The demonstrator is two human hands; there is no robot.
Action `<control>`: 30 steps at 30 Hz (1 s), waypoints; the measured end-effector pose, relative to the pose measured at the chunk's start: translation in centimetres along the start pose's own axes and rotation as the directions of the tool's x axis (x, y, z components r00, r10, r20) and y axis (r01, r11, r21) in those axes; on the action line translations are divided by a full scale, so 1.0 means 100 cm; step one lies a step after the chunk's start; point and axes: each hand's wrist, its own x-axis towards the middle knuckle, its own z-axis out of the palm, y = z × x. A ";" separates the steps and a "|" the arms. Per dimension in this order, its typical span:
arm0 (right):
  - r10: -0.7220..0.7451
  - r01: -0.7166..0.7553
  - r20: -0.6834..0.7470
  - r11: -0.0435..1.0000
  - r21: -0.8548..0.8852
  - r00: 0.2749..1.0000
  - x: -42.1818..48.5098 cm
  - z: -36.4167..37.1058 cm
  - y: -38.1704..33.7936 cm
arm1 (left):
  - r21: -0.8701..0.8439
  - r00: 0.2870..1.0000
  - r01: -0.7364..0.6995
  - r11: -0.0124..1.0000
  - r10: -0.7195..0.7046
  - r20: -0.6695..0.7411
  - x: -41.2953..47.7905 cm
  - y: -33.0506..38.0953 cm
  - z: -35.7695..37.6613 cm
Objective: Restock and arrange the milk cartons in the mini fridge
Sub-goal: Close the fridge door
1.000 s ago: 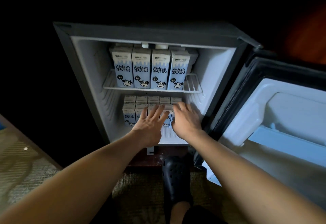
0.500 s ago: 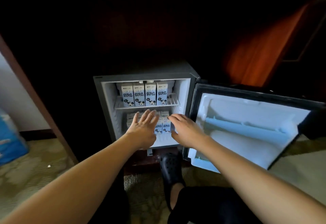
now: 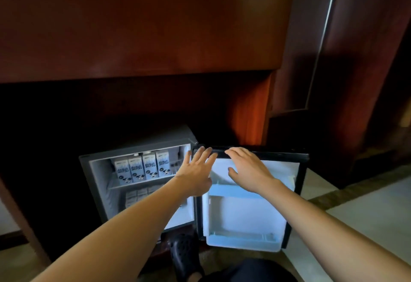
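Withdrawn from the lower milk cartons (image 3: 138, 195) — left hand (image 3: 195, 171) and right hand (image 3: 248, 169), spread and empty, at the top of the fridge door (image 3: 244, 217).

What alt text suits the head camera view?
A left hand and right hand, fingers straight, reach toward the top edge of the open white-lined door of a small grey mini fridge. Inside, four blue-and-white milk cartons stand on the upper shelf, more cartons below.

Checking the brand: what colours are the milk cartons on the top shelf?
Cartons are pale blue and white; head view.
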 end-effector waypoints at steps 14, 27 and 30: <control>0.184 -0.174 0.067 0.976 -0.131 0.981 -0.014 0.038 0.102 | 0.057 0.988 0.070 0.996 -0.077 0.133 0.090 0.075 0.041; 0.154 -0.124 0.267 0.984 -0.128 0.951 -0.054 -0.011 0.049 | 0.008 0.964 0.104 0.995 -0.103 0.247 0.032 0.083 0.011; 0.146 -0.114 0.273 0.985 -0.131 0.951 -0.063 -0.022 0.030 | 0.026 0.950 0.092 0.995 -0.096 0.298 0.016 0.077 0.004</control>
